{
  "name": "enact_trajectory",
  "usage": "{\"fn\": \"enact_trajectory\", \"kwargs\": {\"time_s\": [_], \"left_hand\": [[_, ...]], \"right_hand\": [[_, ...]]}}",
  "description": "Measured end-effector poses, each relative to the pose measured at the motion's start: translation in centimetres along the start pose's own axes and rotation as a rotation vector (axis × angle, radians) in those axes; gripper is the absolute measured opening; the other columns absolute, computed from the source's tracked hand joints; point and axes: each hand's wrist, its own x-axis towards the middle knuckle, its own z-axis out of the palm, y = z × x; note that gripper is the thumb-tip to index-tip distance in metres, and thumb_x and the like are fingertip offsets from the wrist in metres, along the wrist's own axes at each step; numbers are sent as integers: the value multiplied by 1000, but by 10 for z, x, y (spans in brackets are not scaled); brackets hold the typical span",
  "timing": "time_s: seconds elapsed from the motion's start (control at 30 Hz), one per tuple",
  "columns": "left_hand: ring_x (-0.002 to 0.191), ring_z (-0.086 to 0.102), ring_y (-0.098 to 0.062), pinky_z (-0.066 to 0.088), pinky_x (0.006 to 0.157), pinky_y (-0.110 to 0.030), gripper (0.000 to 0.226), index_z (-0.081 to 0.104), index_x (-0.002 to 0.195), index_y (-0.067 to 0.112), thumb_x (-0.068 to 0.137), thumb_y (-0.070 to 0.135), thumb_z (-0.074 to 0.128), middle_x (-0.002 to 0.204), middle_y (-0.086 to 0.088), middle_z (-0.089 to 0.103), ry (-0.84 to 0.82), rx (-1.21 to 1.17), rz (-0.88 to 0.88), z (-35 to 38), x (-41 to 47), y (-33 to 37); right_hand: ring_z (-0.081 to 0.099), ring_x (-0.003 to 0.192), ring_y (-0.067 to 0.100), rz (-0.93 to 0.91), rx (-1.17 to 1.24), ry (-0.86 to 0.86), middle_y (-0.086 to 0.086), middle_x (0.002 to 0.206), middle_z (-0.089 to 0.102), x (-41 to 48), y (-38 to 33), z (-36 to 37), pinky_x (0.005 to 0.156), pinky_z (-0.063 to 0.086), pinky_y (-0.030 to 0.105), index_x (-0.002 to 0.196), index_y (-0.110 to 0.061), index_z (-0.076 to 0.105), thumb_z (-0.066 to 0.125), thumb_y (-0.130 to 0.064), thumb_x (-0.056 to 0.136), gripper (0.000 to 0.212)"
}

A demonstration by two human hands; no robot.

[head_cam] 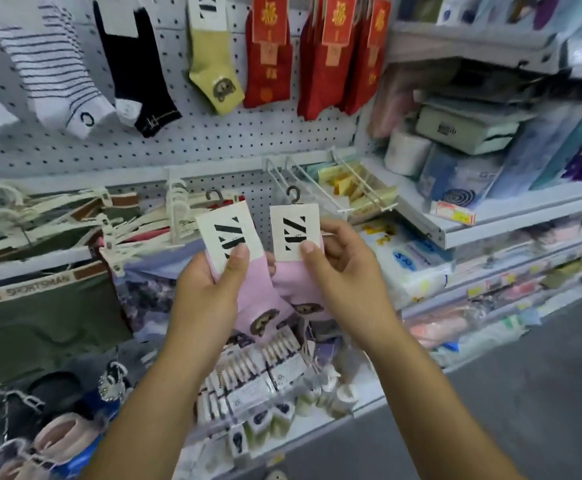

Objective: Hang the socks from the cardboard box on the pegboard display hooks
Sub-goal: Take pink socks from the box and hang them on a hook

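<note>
Overhead, the pegboard [213, 140] fills the back wall. Striped socks [50, 64], a black sock [137, 64], a yellow sock [213, 71] and red socks [320, 64] hang along its top. To its right, shelves [490, 216] carry wrapped packs [462, 178] and a paper roll [405, 154]. Green briefs [40, 317] hang on white hangers at lower left. Beneath the hands, a low shelf [317, 431] holds carded socks [265, 372] packed upright in rows. The left hand [210, 289] grips one pink pair [255, 299], thumb pressed on its card [227, 233]. The right hand [345, 271] grips a second pink pair [293, 278] the same way, and the two pairs meet between the hands. Both pairs are held up before the board's lower part. Wire pegs [293, 174] jut out just above the cards, each of which is topped by a small black hook [293, 194].
</note>
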Motion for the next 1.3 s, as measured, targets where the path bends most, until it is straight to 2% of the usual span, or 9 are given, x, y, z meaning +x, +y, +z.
{"fn": "enact_trajectory", "kwargs": {"time_s": [0.1, 0.3, 0.43, 0.67, 0.73, 0.83, 1.03, 1.17, 1.3], "left_hand": [[96, 75, -13, 60, 85, -43, 22, 68, 115, 32, 100, 42, 57, 104, 12, 78, 38, 2, 47, 12, 40, 21], [100, 72, -7, 57, 88, -42, 19, 72, 107, 37, 101, 45, 55, 104, 18, 77, 122, -13, 98, 20, 99, 65], [98, 74, -14, 58, 91, -46, 24, 73, 105, 35, 102, 47, 53, 99, 12, 79, 174, -15, 85, 22, 124, 89], [96, 74, -14, 57, 85, -34, 27, 70, 109, 36, 104, 49, 47, 97, 15, 78, 267, 56, 169, 19, 140, 122], [97, 74, -19, 58, 88, -40, 28, 70, 109, 34, 104, 50, 47, 97, 9, 78, 299, 71, 179, 17, 143, 127], [98, 74, -28, 55, 96, -56, 33, 69, 107, 37, 98, 59, 47, 101, 0, 78, 323, 78, 196, 14, 145, 131], [95, 74, -37, 54, 93, -63, 30, 72, 98, 32, 98, 55, 54, 98, -7, 78, 372, 50, 216, 10, 149, 132], [95, 72, -44, 52, 92, -68, 35, 72, 95, 24, 93, 56, 58, 98, -16, 77, 391, 44, 236, 8, 153, 131], [94, 73, -42, 53, 91, -66, 36, 74, 96, 25, 93, 57, 57, 95, -13, 77, 388, 56, 250, 5, 158, 127]], "right_hand": [[71, 106, 17, -67, -39, -34, 0, 114, 75, 50, -18, -4, 93, 57, 49, 126, -18, 59, 58, -16, 101, 25], [73, 95, 7, -183, -24, -16, -5, 106, 76, 130, -55, -8, 79, 58, 27, 119, -16, 61, 60, -21, 100, 20], [72, 94, 5, -222, -30, -3, -5, 105, 76, 173, -69, -1, 77, 59, 27, 118, -18, 60, 60, -22, 99, 19], [69, 80, 6, -353, -28, -45, 1, 100, 76, 248, -93, 29, 67, 52, 22, 135, -26, 52, 60, -17, 98, 38], [71, 90, 13, -369, -7, -52, 3, 105, 74, 271, -99, 41, 73, 56, 28, 136, -29, 51, 59, -16, 98, 41], [63, 117, 18, -387, -17, -40, -1, 130, 64, 299, -110, 59, 101, 53, 39, 137, -30, 51, 59, -11, 98, 45], [51, 128, 13, -426, 56, -67, -9, 143, 52, 330, -114, 72, 110, 43, 29, 142, -24, 47, 57, -7, 98, 48], [63, 111, 15, -495, 63, -126, -6, 126, 61, 336, -111, 80, 81, 50, 9, 140, -21, 48, 56, -5, 98, 46], [70, 93, 21, -406, 78, -168, 7, 110, 71, 343, -100, 89, 72, 57, 25, 140, -28, 48, 58, -9, 98, 47]]}}
